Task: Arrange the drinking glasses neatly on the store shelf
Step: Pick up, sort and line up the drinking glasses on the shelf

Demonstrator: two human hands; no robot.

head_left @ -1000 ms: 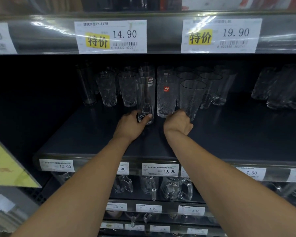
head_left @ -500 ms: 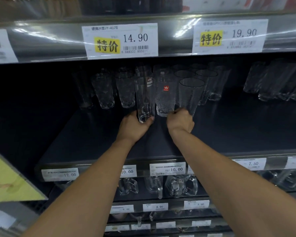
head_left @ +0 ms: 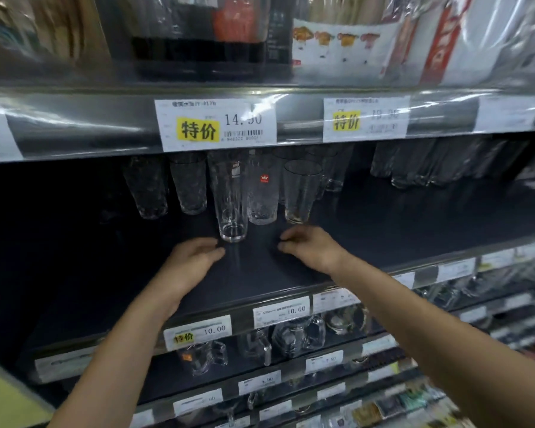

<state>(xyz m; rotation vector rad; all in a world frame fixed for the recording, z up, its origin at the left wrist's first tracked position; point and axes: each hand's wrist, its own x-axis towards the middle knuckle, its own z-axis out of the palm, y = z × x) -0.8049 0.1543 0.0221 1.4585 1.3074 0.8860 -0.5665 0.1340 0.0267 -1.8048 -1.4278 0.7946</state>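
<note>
Left hand [head_left: 192, 261] and right hand [head_left: 312, 247], empty and loosely curled, withdrawn from glasses gripped moments ago. Tall glass [head_left: 230, 205] stands free just beyond left fingertips [head_left: 218, 251], tapered glass [head_left: 300, 193] beyond right. Placement apparently done.

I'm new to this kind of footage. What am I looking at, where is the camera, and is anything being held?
There is no machine here: a person wears a wide-angle camera on the head, so all three pictures look forward and down at their own bare arms. In the newest one the left hand and right hand are over the dark shelf, fingers relaxed, holding nothing. Behind them stand clear drinking glasses: a tall glass nearest, a glass with a red logo and a plain tumbler beside it, more rows further back. A second ago each hand was on a glass base; now both are off. Above, price tags line the shelf edge; glass mugs sit on the shelf below.
</note>
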